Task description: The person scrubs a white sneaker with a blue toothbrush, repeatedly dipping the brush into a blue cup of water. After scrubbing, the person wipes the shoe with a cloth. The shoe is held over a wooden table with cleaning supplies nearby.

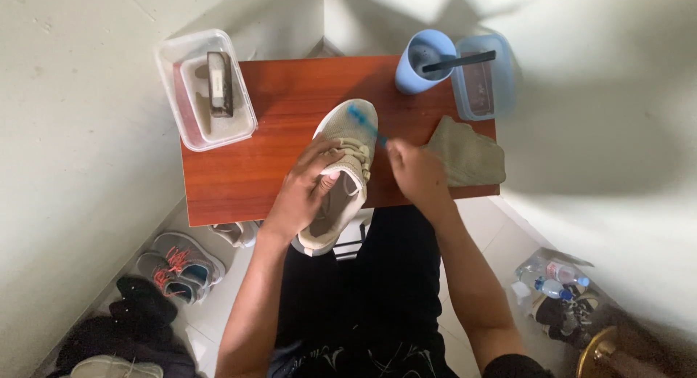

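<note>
From the head view, my left hand [308,189] is clamped around the beige sneaker [343,167] at the centre of the wooden surface [239,175], while my right hand [414,171] is closed on a blue brush [363,122] scrubbing toward the toe at 12 o'clock. The blue cup [425,59] stands at 1 o'clock. I judge the scrubbing is underway; next calls for steady strokes.

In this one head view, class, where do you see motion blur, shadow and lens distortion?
Head view: the blue brush in the right hand is smeared by motion over the shoe; the left hand looks sharper; soft shadows fall on the right wall behind the cup; wide-angle bending tilts the walls outward.
</note>
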